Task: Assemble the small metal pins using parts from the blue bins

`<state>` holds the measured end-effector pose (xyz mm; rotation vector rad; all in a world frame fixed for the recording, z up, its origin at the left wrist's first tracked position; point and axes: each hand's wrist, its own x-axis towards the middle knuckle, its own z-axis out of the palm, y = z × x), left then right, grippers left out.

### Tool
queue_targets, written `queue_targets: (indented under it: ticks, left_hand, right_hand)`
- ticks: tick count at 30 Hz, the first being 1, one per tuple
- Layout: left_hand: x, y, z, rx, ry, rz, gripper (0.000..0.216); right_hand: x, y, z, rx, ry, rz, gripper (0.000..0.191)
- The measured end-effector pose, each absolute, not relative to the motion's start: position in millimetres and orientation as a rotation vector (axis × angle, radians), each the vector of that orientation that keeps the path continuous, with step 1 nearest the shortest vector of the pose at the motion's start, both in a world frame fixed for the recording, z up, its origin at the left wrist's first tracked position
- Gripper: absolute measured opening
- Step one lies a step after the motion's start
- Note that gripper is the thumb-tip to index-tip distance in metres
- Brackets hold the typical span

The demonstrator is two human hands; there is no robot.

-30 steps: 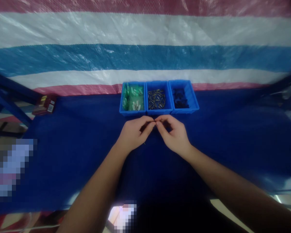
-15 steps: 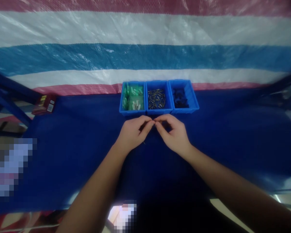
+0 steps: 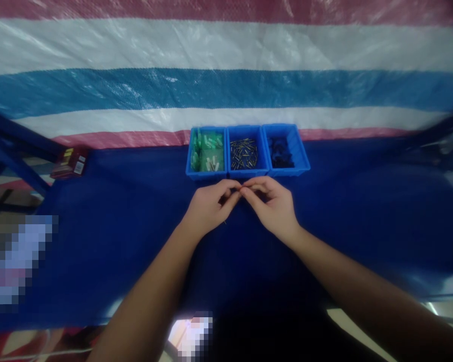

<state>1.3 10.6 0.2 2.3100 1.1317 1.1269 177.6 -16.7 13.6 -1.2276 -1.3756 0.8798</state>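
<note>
My left hand [image 3: 211,205] and my right hand [image 3: 272,203] meet at the fingertips over the dark blue table [image 3: 136,211]. Both pinch with thumb and index finger. Whatever is between the fingertips is too small and hidden to name. A thin sliver shows just under my left palm; its kind is unclear. Right behind my hands stand three blue bins in a row. The left bin [image 3: 206,175] holds green bags and small pale pieces, the middle bin [image 3: 248,174] thin brass-coloured metal pins, and the right bin [image 3: 304,151] dark pieces I cannot identify.
A dark red box [image 3: 70,162] lies at the table's far left corner. Blue metal frame legs [image 3: 17,151] rise at the left side. Behind the table hangs a striped plastic sheet [image 3: 226,88]. Blurred-out patches cover spots at the left and the front edge.
The fingertips of both hands have come slightly closer together, and the fingers of my right hand have curled a little differently. The bins have stayed put.
</note>
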Motion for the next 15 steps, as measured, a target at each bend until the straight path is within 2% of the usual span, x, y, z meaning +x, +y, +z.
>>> queue_targets:
  ticks: [10,15]
  left_hand:
    - [-1.7,11.9,9.4,2.312,1.233,1.053,0.021]
    - [-1.7,10.2,6.6,2.248,1.178,1.088,0.019]
  right_hand:
    - [177.9,-16.7,10.5,-1.214,-1.387,0.923,0.015]
    - [179.7,-17.3,10.9,-1.282,-1.414,0.876,0.016]
